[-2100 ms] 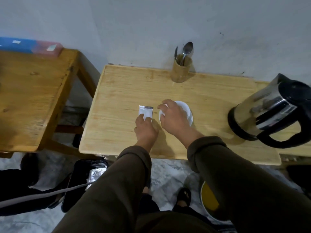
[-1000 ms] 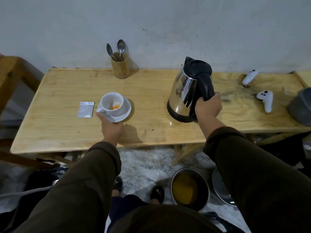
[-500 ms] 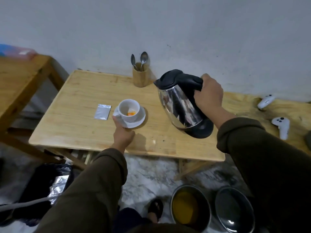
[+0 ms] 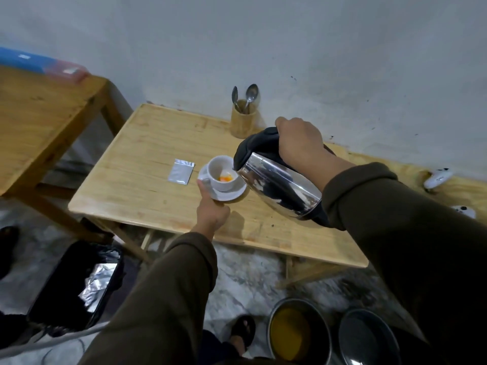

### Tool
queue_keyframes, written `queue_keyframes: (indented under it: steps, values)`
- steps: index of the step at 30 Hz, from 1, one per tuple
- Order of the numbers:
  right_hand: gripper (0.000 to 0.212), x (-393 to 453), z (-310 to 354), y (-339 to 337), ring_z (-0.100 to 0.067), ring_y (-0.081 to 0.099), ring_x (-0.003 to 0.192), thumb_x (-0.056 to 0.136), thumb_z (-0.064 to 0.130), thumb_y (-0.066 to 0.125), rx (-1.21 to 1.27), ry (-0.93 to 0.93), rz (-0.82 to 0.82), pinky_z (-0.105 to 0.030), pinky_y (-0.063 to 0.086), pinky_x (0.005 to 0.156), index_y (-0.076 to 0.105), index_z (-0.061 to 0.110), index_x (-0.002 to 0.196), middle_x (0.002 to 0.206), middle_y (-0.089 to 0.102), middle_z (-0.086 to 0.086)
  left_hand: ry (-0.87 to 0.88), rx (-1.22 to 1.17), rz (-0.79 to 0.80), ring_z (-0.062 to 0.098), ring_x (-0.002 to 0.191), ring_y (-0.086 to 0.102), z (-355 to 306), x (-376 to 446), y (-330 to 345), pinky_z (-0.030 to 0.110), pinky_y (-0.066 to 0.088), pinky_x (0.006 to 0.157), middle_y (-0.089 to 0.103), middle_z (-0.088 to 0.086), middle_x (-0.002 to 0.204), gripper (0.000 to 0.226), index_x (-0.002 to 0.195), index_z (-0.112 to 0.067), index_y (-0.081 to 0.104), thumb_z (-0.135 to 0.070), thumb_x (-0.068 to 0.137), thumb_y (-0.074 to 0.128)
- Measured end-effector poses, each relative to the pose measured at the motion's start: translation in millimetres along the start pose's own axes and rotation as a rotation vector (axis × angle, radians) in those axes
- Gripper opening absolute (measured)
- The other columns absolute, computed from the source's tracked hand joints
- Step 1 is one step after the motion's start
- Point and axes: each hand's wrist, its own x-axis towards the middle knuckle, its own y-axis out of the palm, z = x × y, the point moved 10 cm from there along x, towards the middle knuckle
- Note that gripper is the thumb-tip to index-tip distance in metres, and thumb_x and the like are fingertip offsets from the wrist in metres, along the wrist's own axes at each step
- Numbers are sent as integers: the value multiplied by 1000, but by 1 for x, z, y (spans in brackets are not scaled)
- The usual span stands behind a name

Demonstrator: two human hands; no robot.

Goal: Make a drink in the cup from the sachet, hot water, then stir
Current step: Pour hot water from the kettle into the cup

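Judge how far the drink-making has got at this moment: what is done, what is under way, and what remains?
Done: orange powder sits in the cup, and the sachet lies flat beside the saucer. Under way: the right hand tips the kettle over the cup while the left hand steadies the saucer. Left: stirring; both spoons stand in their holder.

Dim, flat light filled the frame; the left hand [image 4: 212, 212] cast a soft shadow on the worktop [image 4: 137, 180], the kettle [image 4: 279, 191] showed glare, edges bowed, lower right corner blurred
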Motion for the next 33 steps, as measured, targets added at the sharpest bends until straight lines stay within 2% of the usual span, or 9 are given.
queue_keyframes:
  steps: [6,9,13,19,23,33]
  values:
    - [27,10,22,-5,-36,58,106,93,12,52,-109,-67,-17,-40,45,84,52,6,119,116,58,-18,0,-24,2,39,121,52,2,2,1,37,40,92,52,15,138,102,149,-25,-20,-8,82,55]
    - [25,15,30,-5,-34,58,107,94,13,50,-120,-85,-20,-40,44,84,52,8,119,116,59,-16,7,-31,-3,39,119,53,2,2,1,32,37,84,54,16,136,102,149,-25,-19,-7,82,55]
    - [26,20,37,-2,-32,59,106,95,16,51,-132,-96,-22,-38,43,83,55,11,120,114,61,-13,8,-30,1,38,117,54,3,2,-1,31,36,82,54,14,136,102,150,-25,-19,-8,82,55]
    - [26,19,44,-6,-32,60,105,96,16,48,-181,-137,-40,-39,45,87,54,13,122,114,60,-14,6,-34,11,37,116,55,3,2,-1,30,37,82,55,13,134,103,149,-26,-20,-8,82,56]
    - [30,19,47,-11,-33,57,111,97,9,40,-200,-140,-22,-39,43,92,52,12,124,119,57,-14,-13,-42,15,36,114,56,4,2,0,31,38,81,57,13,131,104,149,-27,-21,-8,81,56]
    - [26,20,46,-17,-32,59,107,97,11,42,-235,-134,-45,-39,43,89,55,12,120,116,59,-13,-20,-36,13,36,113,56,6,5,1,32,38,80,56,15,130,104,148,-28,-22,-8,81,55]
